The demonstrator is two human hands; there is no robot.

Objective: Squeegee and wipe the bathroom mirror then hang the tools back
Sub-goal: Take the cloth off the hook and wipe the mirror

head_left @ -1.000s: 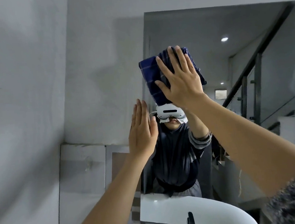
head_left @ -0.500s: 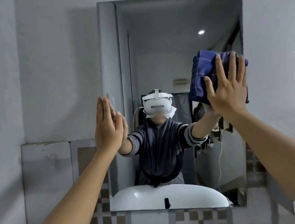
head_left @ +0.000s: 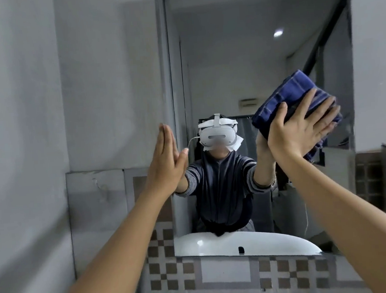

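The left hand [head_left: 165, 162] stood flat, fingers straight and together, at the left edge of the mirror [head_left: 227, 62]. The right hand [head_left: 301, 128], fingers spread, pressed the folded blue cloth [head_left: 291, 90] against the glass near the mirror's right edge.

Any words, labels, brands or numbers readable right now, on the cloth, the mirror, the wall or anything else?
No text can be read.
The blue cloth under the right hand shows only stripes.
The small pale plate reflected in the mirror is too blurred to tell whether it bears text.
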